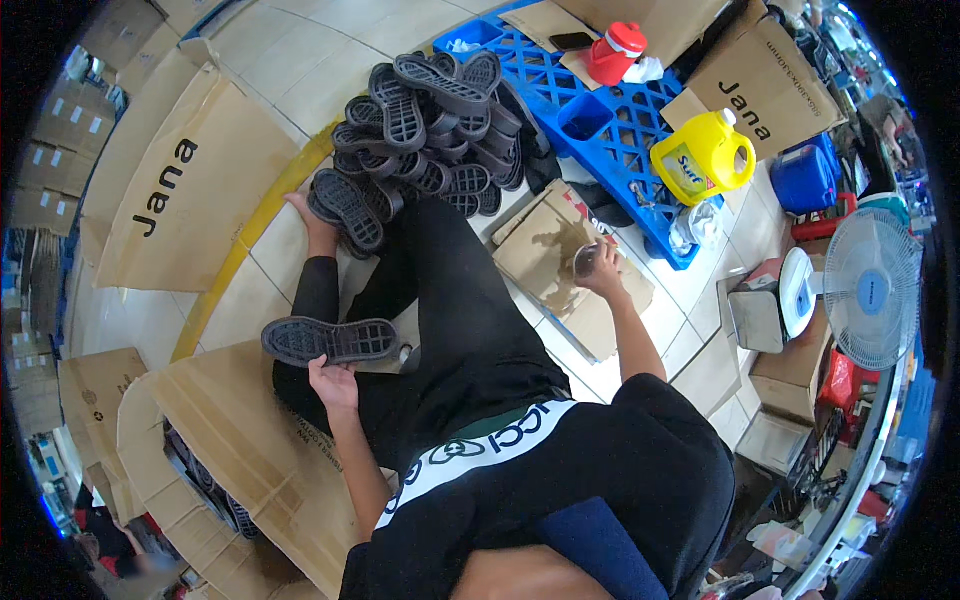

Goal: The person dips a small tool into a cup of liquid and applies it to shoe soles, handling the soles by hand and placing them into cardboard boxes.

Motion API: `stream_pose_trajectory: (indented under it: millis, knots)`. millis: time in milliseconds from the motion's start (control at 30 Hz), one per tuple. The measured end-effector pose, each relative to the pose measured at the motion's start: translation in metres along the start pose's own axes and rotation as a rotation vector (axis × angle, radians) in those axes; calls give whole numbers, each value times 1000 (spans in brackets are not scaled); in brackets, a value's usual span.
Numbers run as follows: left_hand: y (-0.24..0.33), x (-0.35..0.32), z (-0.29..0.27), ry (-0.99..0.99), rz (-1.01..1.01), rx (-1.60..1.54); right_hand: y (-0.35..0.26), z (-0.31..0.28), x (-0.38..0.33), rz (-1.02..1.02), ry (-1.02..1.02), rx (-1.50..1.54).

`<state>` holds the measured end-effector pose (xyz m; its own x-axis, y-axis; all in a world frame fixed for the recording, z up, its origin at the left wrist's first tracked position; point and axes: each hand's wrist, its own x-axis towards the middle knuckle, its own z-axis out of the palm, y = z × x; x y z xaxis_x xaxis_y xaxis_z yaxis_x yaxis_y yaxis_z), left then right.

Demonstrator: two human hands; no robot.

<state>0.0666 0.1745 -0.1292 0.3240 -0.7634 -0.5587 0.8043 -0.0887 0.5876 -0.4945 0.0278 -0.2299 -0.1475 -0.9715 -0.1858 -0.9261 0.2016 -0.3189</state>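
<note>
Gripped at its near edge by the left hand, one black rubber shoe sole is held flat, tread side up, over the person's lap, just above a sheet of brown cardboard that is spread on the floor at the near left. The fingers are closed on the sole's rim, thumb beneath. A small round clear container is held by the right hand, fingers curled around it, above one stained, flattened cardboard piece lying on the tiled floor to the right of the outstretched leg.

A heap of black soles is piled at the far end of the leg, partly on a blue plastic pallet; too many overlap for an exact count, though well over a dozen can be made out. A foot is seen resting against the left side of the heap.

On the pallet's right edge one yellow detergent jug is lying on its side, and one red-capped bottle is set farther away. One white standing fan is placed at the far right, with one weighing scale just beside it on the left. Two large printed cartons are visible, one at the left and one at the far right.
</note>
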Motion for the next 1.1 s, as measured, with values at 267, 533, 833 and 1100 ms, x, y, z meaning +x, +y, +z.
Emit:
stream_pose_trajectory:
  millis: [267,533,833,1100]
  knots:
    - [0,-3,9,-12,2,61,41,-31,-51,192,-38,32]
    - [-1,3,0,-27,-18,73,65,-12,-76,317,-39,67]
    - [-1,-3,9,-43,-23,120,91,19,-81,213,24,82]
    - [-2,1,5,-29,-37,125,68,3,-78,311,-62,109]
